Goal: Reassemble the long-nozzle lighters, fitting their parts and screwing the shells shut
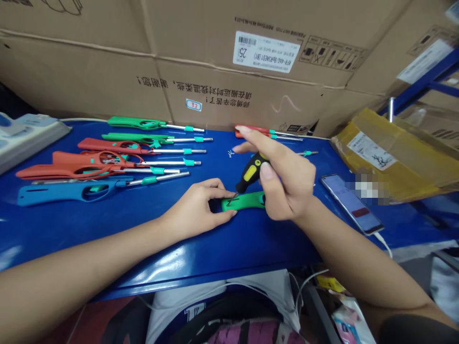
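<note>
A green long-nosed lighter (247, 201) lies flat on the blue table in front of me. My left hand (202, 205) pinches its handle end between thumb and fingers. In my right hand (285, 174) is a screwdriver (249, 173) with a black and yellow handle, held at a slant. Its tip meets the lighter's handle close to my left fingertips. The far part of this lighter is hidden behind my right hand. A few small, thin bits, perhaps screws (230, 153), lie on the table beyond the screwdriver.
Several lighters, among them a green one (136, 123), a red one (68, 169) and a blue one (68, 191), lie at the left. Red lighters (258, 130) rest behind my right hand. A phone (351, 203), taped parcel (380, 148) and power strip (28, 134) flank them; a large carton (201, 57) stands behind.
</note>
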### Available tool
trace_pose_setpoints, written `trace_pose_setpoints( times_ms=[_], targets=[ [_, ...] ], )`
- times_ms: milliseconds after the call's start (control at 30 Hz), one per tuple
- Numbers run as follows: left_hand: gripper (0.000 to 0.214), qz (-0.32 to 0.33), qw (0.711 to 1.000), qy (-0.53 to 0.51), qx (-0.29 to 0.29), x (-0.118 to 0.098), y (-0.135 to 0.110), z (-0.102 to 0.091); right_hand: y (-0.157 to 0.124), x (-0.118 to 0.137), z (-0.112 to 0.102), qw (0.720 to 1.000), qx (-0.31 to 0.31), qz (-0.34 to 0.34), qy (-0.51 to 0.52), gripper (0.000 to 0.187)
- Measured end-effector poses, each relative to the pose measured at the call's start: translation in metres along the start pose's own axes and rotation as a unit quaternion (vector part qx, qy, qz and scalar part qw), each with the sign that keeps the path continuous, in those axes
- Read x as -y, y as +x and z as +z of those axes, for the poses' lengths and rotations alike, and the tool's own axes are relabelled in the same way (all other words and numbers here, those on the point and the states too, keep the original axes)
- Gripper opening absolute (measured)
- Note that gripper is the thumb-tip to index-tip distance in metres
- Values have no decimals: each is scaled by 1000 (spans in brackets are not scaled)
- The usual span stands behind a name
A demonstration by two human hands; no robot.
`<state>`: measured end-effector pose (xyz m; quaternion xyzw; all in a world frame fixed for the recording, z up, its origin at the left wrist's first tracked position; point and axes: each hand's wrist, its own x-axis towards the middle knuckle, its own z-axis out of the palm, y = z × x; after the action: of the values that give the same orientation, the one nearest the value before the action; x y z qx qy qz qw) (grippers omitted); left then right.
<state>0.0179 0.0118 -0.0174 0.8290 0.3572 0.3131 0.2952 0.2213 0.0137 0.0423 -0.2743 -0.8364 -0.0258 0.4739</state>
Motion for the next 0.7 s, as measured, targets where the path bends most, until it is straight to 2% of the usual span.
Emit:
trace_pose_setpoints(
  times_ms=[100,200,300,400,467,567,667,700],
  targets=[
    [19,11,1000,1,-5,0,0,0,1,5,1,999,9,-18,47,37],
    [18,5,1000,0,-2,0,-1,0,0,5,3,997,-54,-56,-26,21],
    [21,-5,1000,-7,2,-1,0,0,-2,2,6,989,-92,-86,-72,21],
    [20,-10,1000,-10,13,-2,-1,0,0,3,9,992,-76,-98,4,37],
    [22,-12,1000,-8,14,0,-1,1,2,5,10,994,-55,-89,41,32],
    [26,-14,1000,-6,12,2,-3,1,4,8,10,992,-85,-91,11,11],
    [25,-15,1000,-13,10,0,-2,0,0,6,10,990,-101,-97,0,7],
    [24,-16,1000,-17,12,0,-2,0,-2,5,10,991,-96,-96,20,15]
  ],
)
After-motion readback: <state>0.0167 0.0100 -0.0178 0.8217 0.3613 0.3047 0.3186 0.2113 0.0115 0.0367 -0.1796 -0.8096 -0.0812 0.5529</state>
